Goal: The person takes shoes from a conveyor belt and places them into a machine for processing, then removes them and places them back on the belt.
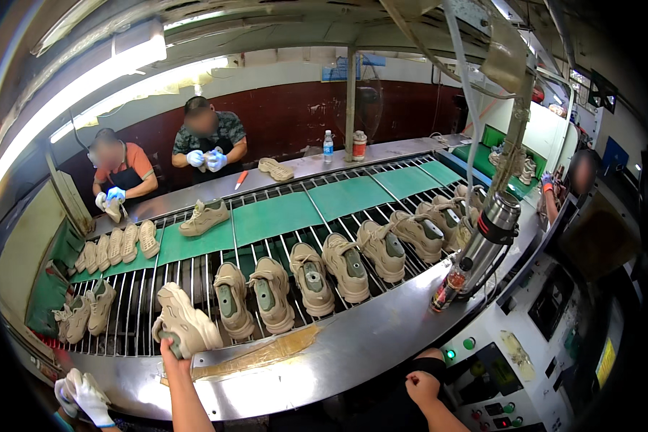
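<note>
My left hand [173, 356] grips a beige sneaker [183, 318] by its heel opening, holding it tilted over the near edge of the rack conveyor. Closed in a loose fist, my right hand [422, 387] rests low by my dark-clothed leg, with nothing visible in it. Right of the held shoe, a row of similar sneakers [272, 294] stands on the metal rods, toes pointing away and grey-green linings showing. Several more sneakers [101, 308] sit at the left end of the rods.
A green belt [281, 214] carries shoe soles [129, 243] and one sneaker [204, 218]. Two gloved co-workers handle shoe parts across the line; other gloved hands [86, 396] show at lower left. A steel flask [491, 230] and drink bottle [450, 286] stand beside a control panel [497, 374].
</note>
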`<state>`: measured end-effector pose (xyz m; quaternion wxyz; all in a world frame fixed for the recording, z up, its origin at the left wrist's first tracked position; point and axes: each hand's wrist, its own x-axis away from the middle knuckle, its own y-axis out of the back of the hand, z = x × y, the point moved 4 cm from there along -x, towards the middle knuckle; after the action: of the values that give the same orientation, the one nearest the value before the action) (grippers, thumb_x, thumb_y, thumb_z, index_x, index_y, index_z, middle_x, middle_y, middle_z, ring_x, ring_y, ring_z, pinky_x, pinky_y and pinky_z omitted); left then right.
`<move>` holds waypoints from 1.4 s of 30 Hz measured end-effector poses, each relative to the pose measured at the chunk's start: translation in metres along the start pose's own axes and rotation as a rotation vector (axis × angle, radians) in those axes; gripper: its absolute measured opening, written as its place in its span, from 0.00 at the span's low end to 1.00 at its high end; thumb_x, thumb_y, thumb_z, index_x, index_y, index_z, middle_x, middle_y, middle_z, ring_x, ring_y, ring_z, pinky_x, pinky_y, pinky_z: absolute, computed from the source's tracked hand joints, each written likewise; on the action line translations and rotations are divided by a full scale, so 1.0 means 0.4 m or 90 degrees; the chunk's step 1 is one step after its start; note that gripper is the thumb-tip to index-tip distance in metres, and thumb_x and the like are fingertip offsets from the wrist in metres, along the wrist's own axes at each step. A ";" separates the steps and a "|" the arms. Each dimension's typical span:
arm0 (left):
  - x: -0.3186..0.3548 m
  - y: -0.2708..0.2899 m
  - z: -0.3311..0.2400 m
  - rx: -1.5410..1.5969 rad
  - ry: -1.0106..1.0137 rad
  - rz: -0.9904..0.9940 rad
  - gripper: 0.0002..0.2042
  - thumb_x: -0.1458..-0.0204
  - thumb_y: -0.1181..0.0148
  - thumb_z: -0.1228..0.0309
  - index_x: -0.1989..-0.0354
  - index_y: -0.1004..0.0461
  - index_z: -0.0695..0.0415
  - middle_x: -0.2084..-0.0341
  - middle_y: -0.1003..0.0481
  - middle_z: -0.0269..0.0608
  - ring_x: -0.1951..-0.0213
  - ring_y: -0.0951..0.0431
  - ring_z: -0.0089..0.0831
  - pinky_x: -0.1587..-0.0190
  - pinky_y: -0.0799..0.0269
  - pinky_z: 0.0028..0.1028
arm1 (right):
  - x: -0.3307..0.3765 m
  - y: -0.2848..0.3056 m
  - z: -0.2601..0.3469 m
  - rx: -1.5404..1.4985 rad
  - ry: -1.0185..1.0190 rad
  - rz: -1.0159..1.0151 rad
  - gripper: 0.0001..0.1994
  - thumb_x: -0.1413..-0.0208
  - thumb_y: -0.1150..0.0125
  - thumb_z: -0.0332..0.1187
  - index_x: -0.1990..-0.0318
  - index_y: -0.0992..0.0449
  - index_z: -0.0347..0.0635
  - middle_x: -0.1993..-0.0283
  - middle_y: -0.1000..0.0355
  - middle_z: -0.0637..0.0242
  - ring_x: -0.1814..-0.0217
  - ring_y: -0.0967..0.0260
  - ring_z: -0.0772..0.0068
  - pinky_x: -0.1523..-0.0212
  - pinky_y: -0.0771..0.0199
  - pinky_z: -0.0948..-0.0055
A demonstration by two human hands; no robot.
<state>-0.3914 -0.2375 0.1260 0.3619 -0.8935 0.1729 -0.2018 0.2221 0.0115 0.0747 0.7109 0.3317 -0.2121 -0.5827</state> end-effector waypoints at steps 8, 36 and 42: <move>0.438 -0.238 0.179 -0.137 0.187 0.185 0.46 0.77 0.46 0.71 0.36 0.46 0.64 0.46 0.32 0.52 0.45 0.30 0.51 0.39 0.35 0.45 | 0.046 -0.142 0.295 -0.783 -0.079 0.469 0.35 0.43 0.40 0.32 0.31 0.52 0.45 0.43 0.33 0.56 0.44 0.35 0.70 0.42 0.36 0.71; 0.423 -0.391 0.912 -0.780 -0.042 0.482 0.06 0.51 0.43 0.75 0.74 0.23 0.64 0.79 0.24 0.41 0.74 0.26 0.26 0.67 0.30 0.27 | -0.250 1.289 -0.315 -0.173 -0.328 -0.581 0.51 0.70 0.33 0.30 0.30 0.50 0.44 0.37 0.39 0.51 0.40 0.35 0.55 0.43 0.33 0.63; 0.432 -0.344 0.926 -0.929 -0.163 0.590 0.11 0.56 0.39 0.69 0.65 0.26 0.59 0.71 0.26 0.43 0.66 0.27 0.37 0.62 0.33 0.39 | -0.457 1.311 -0.458 0.089 -0.525 -0.476 0.53 0.74 0.31 0.37 0.32 0.48 0.39 0.39 0.37 0.47 0.39 0.35 0.53 0.43 0.32 0.64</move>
<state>-0.0407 -0.0092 0.0222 -0.2383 -0.7577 0.5627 0.2289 0.6666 0.2827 0.3407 0.2905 0.1754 -0.3789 -0.8610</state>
